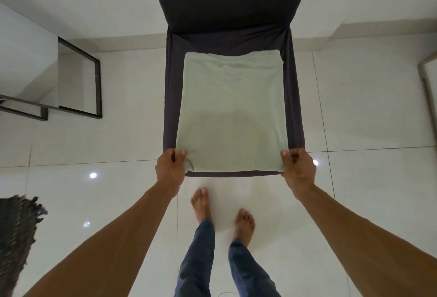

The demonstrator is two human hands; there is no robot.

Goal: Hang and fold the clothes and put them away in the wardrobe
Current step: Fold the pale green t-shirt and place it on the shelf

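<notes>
Pale green folded shirt (230, 110) lies flat on dark chair seat (292, 98) at frame centre, its 2 near corners pinched by left hand (170, 166) and right hand (298, 169); if lifted unevenly, folds could be lost or shirt dropped.

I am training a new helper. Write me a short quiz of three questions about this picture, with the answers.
1. True or false: the folded green shirt hangs from a hanger.
2. Where do the left hand and the right hand have their grip on it? A) its two near corners B) its two far corners C) nowhere
3. Fill in: the shirt lies on the seat of a dark ___.
Key: 1 false; 2 A; 3 chair.
</notes>
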